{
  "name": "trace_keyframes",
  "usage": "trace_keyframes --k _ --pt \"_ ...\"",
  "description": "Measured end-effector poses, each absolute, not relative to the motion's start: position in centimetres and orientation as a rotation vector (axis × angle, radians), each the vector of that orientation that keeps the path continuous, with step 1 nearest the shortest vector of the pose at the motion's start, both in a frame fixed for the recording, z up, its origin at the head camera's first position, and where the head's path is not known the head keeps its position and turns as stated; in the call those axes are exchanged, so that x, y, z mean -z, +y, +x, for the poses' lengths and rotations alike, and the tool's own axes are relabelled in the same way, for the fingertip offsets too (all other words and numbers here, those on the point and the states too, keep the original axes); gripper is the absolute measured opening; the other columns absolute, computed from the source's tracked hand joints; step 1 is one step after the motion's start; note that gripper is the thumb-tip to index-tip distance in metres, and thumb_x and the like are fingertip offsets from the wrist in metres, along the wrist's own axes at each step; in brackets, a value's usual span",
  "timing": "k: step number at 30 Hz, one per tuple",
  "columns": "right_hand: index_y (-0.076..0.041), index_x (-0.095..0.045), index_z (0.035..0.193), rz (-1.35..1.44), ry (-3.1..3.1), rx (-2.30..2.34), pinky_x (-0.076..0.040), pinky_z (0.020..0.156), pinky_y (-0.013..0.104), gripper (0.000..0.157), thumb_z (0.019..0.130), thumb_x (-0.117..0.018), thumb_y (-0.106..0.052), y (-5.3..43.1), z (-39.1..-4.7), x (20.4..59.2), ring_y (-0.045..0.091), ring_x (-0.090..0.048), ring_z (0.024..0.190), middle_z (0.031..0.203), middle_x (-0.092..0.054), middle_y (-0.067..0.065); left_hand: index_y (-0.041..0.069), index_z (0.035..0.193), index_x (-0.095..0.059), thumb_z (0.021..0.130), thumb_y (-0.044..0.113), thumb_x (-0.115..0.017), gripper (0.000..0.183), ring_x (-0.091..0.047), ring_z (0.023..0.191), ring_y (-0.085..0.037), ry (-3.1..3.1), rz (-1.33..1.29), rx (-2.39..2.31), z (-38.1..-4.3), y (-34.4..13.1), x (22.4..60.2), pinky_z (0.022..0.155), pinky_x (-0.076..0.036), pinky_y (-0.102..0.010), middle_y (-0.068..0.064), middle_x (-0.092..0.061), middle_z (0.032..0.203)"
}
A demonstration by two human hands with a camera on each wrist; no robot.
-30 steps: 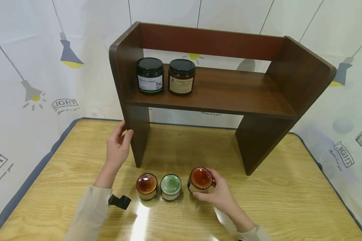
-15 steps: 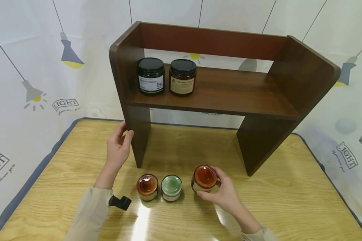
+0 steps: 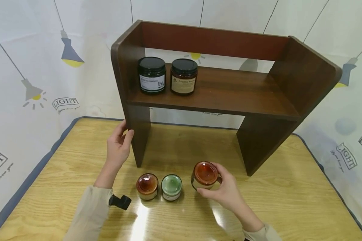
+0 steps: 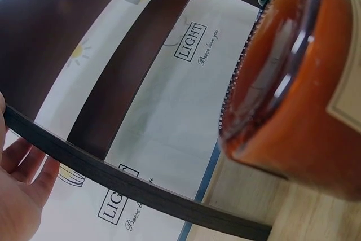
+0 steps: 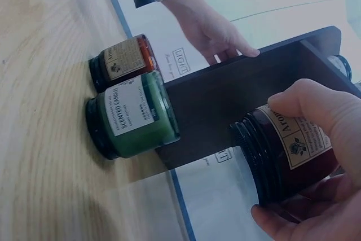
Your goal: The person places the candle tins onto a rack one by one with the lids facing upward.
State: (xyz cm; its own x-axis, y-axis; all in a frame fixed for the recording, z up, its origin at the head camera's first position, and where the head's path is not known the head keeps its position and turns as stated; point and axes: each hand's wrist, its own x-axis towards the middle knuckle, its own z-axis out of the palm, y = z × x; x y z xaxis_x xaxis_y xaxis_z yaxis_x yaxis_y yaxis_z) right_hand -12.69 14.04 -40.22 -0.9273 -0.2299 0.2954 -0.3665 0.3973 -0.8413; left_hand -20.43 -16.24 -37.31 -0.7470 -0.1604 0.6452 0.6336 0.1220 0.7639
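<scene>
Head view: right hand (image 3: 226, 189), thumb and fingers round an upended amber jar (image 3: 205, 177), in front of the shelf (image 3: 244, 90), nearer its right panel. Left hand (image 3: 117, 147), holding the left panel by its front edge, fingertips hidden behind. Green jar (image 3: 171, 186) just beside a second amber jar (image 3: 146, 185) on the bench (image 3: 289, 204); a gap parts green from held jar. Two dark-lidded jars (image 3: 152, 82) on the shelf board, which runs on rightward.

Left wrist view: second amber jar's glossy base, large, cut off at right; left fingers visible beyond the panel.

Right wrist view: "SCENTED CANDLES" legible on green, dark lid downward; held jar's label partly under the thumb; bench contact unclear.
</scene>
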Motion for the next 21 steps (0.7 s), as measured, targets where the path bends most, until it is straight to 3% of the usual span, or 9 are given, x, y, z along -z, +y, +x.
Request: trace_keyframes --k 3,6,9,14,19,21 --pt "0.003 -0.055 0.117 0.549 -2.495 -1.557 -0.053 0.081 0.028 0.064 0.06 -0.084 -0.001 14.1 -12.7 39.9 0.016 -0.06 0.097 0.108 -0.063 0.009 -0.024 0.117 -0.046 0.087 -0.02 -0.046 0.031 -0.054 0.1 -0.008 -1.793 -0.465 1.696 -20.4 -16.2 37.3 0.081 -0.047 -0.014 -0.005 -0.061 0.109" --pt "0.002 -0.056 0.117 0.56 -2.464 -1.561 -0.052 0.081 0.028 0.063 0.061 -0.083 -0.001 14.2 -12.7 39.6 0.014 -0.059 0.097 0.108 -0.062 0.008 -0.025 0.117 -0.046 0.087 -0.019 -0.047 0.031 -0.054 0.101 -0.008 -1.793 -0.465 1.7 -20.3 -16.1 37.3 0.081 -0.046 -0.014 0.019 -0.057 0.107" --pt "0.001 -0.056 0.116 0.578 -2.433 -1.55 -0.052 0.08 0.027 0.061 0.061 -0.083 0.0 14.3 -12.8 39.3 0.012 -0.059 0.097 0.108 -0.062 0.008 -0.025 0.117 -0.046 0.087 -0.02 -0.046 0.031 -0.054 0.1 -0.005 -1.79 -0.47 1.697 -20.3 -16.1 37.2 0.081 -0.046 -0.013 0.021 -0.056 0.106" --pt "0.002 -0.057 0.115 0.616 -2.412 -1.465 -0.053 0.077 0.025 0.06 0.06 -0.083 -0.001 14.4 -13.3 38.6 0.011 -0.059 0.094 0.105 -0.063 0.007 -0.024 0.118 -0.046 0.087 -0.02 -0.046 0.031 -0.053 0.1 -0.002 -1.788 -0.453 1.691 -20.6 -16.4 37.8 0.083 -0.046 -0.013 0.016 -0.057 0.107" --pt "0.003 -0.057 0.114 0.618 -2.416 -1.419 -0.052 0.077 0.024 0.061 0.059 -0.083 -0.002 14.6 -13.4 37.6 0.012 -0.059 0.093 0.105 -0.063 0.008 -0.02 0.12 -0.048 0.086 -0.021 -0.048 0.034 -0.054 0.103 -0.007 -1.79 -0.455 1.681 -21.6 -16.9 39.2 0.084 -0.047 -0.014 -0.023 -0.058 0.111" --pt "0.003 -0.057 0.114 0.616 -2.418 -1.402 -0.052 0.077 0.024 0.062 0.059 -0.084 -0.003 14.6 -13.4 37.2 0.012 -0.059 0.093 0.105 -0.063 0.008 -0.019 0.121 -0.049 0.087 -0.018 -0.048 0.034 -0.054 0.103 -0.008 -1.791 -0.463 1.679 -21.8 -17.0 39.4 0.084 -0.047 -0.015 -0.03 -0.055 0.113"
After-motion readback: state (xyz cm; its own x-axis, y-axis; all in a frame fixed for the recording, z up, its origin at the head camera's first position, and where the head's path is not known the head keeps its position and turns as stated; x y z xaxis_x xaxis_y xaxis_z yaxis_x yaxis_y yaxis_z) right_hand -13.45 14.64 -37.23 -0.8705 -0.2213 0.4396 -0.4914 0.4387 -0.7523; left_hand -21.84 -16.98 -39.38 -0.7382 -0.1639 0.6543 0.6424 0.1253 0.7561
